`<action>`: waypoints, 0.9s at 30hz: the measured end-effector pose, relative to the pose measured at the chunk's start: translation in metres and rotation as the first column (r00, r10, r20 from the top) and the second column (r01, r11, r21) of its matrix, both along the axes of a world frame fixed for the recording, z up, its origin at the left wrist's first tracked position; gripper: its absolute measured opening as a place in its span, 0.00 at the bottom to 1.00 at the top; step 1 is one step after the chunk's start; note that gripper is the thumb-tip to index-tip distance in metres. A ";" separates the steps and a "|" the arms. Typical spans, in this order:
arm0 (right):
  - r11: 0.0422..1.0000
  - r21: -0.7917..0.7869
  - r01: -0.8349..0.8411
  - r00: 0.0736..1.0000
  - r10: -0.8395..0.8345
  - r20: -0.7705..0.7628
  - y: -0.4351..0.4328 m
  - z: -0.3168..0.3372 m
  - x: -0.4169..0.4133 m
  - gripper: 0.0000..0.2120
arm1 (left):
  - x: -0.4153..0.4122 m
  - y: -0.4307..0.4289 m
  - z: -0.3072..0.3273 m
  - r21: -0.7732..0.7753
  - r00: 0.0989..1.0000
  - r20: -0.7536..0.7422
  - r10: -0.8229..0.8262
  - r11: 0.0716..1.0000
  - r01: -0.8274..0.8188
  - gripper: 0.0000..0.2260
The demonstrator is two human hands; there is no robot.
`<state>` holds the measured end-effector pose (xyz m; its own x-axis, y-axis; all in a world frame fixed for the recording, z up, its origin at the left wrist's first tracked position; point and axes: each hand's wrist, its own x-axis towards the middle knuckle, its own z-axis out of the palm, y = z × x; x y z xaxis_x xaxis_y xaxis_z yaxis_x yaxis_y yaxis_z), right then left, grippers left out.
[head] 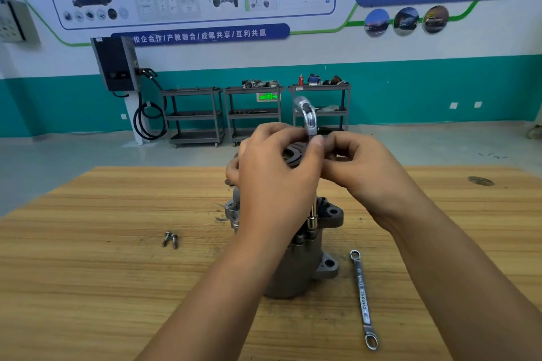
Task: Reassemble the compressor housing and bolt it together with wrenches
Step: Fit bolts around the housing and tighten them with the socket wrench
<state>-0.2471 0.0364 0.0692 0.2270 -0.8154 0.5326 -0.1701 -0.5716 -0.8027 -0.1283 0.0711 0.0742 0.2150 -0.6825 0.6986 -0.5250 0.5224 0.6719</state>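
The compressor housing (305, 261) is stood upright at the middle of the wooden table (88, 272). An upright socket wrench (309, 126) is seated on a bolt at its flange and pinched near the top by the left hand (275, 173) and right hand (360, 167). A ring spanner (363, 299) is laid just right of the housing, two loose bolts (170, 239) to its left.

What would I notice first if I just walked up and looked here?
Two hands, the left hand and the right hand, pinch a shiny wrench standing upright over the grey compressor mid-table. Another wrench lies flat to its right, and two loose bolts lie to its left.
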 end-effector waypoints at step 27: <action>0.972 0.074 -0.225 0.973 0.227 -0.027 -0.002 -0.002 -0.007 0.06 | 0.001 -0.002 0.003 0.027 0.999 0.010 -0.044 0.999 0.044 0.09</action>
<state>-0.2542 0.0349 0.0673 0.4273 -0.7756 0.4646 -0.0715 -0.5412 -0.8378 -0.1274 0.0689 0.0772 0.1770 -0.7094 0.6822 -0.5091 0.5272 0.6804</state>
